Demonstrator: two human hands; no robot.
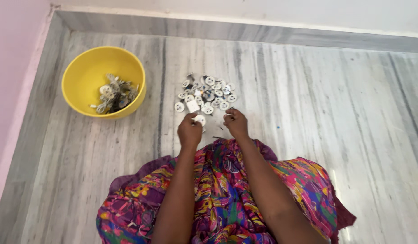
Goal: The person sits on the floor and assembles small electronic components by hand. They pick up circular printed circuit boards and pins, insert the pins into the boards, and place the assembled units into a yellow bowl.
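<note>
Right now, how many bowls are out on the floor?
1. A yellow bowl sits on the grey marble floor near the pink wall, left of the pile of small white round parts. None seems hidden.

Bare arms, no sleeves; lap garment (227, 199) w/ multicolour swirl print, purple edging, prob. a sari or skirt.

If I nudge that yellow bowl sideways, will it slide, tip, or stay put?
The yellow bowl looks like thin plastic holding only a small tangle of parts, so probably light. On the smooth marble floor it would likely slide; its wide shape suggests little tipping.
</note>
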